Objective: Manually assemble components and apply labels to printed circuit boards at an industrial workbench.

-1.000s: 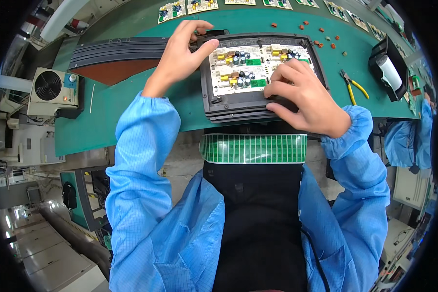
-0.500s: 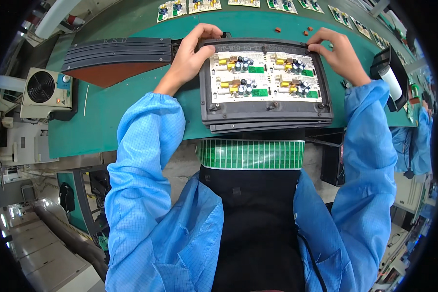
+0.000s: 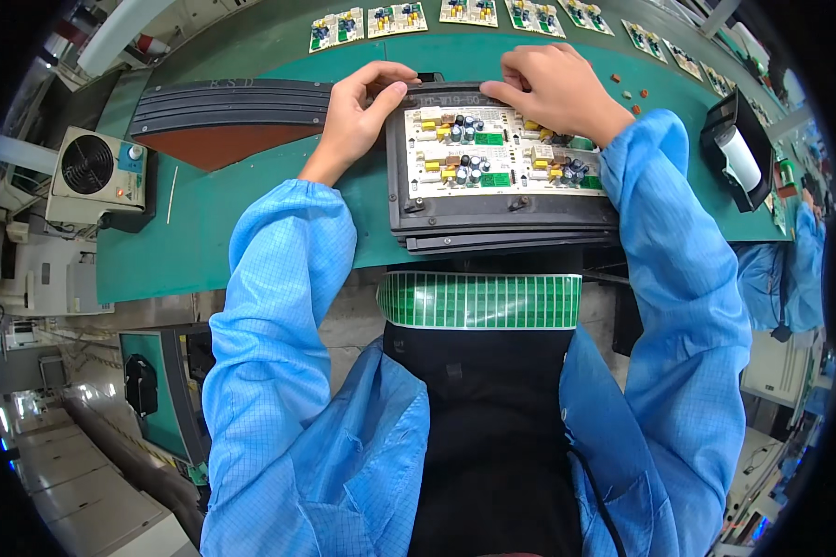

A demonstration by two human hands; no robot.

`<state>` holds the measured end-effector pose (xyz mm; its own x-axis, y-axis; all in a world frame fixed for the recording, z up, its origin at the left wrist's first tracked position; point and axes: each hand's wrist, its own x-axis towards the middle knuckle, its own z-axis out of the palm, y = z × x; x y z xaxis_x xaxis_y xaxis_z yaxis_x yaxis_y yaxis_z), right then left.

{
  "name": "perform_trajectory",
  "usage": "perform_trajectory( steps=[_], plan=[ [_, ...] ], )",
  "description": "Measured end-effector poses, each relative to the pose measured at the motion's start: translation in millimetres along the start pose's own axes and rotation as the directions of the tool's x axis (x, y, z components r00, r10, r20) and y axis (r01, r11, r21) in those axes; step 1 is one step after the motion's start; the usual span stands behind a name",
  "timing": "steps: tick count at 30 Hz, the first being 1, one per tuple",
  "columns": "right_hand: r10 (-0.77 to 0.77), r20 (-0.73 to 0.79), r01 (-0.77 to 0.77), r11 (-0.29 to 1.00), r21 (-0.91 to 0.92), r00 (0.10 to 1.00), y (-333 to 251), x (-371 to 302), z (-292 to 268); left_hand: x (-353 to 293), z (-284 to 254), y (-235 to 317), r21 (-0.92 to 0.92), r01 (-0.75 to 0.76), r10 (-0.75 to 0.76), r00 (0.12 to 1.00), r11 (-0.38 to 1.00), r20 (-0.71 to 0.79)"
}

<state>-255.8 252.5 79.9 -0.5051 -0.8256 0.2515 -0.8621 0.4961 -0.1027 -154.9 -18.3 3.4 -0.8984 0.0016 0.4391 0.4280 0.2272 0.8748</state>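
A white circuit board panel (image 3: 485,186), crowded with capacitors and yellow and green parts, lies in a black soldering carrier (image 3: 469,213) on the bench before me. My left hand (image 3: 366,110) curls around the carrier's far left corner, thumb on its top edge. Bent over the far edge, my right hand (image 3: 557,88) has its thumb near the middle latch, and its curled fingertips are hidden. That hand and its sleeve cover the panel's right part. Two latches (image 3: 520,203) show along the carrier's near edge. More black carriers appear stacked underneath.
Another stack of black carriers (image 3: 232,110) stands at left, beside a fan unit (image 3: 97,172). Finished-looking boards (image 3: 398,19) line the far side. Small reddish parts (image 3: 635,110) lie right of my hand. A black holder with a white roll (image 3: 739,158) stands at right. Green labels (image 3: 478,300) hang before me.
My right hand has moved left from the carrier's far right corner to the middle of its far edge. My left hand stays at the far left corner.
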Motion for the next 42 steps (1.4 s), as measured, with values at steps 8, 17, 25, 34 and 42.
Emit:
perform_trajectory(
  steps=[8, 17, 25, 34, 42],
  plan=[
    [-0.11, 0.048, 0.111, 0.994, -0.018, 0.993, -6, -35, -30, -9, 8, 10, 0.253, -0.115, 0.124, 0.992, 0.961, -0.021],
    [0.025, 0.154, -0.065, 0.964, 0.259, 0.988, -10, -45, -51, -8, 11, 12, 0.306, -0.122, 0.144, 0.988, 0.944, -0.049],
    [0.09, -0.002, -0.053, 0.609, 0.791, 0.996, 23, -55, -50, 0, 4, -13, 0.043, 0.013, -0.004, 0.979, 0.999, -0.202],
    [0.323, -0.37, -0.155, 0.895, 0.417, 0.871, 160, -81, -65, 1, 5, -14, 0.064, 0.036, -0.023, 0.98, 0.997, -0.195],
    [0.122, -0.367, -0.195, 0.966, -0.168, 0.922, 154, -108, -35, -2, 8, -6, 0.079, 0.068, -0.055, 0.986, 0.995, -0.155]
  ],
)
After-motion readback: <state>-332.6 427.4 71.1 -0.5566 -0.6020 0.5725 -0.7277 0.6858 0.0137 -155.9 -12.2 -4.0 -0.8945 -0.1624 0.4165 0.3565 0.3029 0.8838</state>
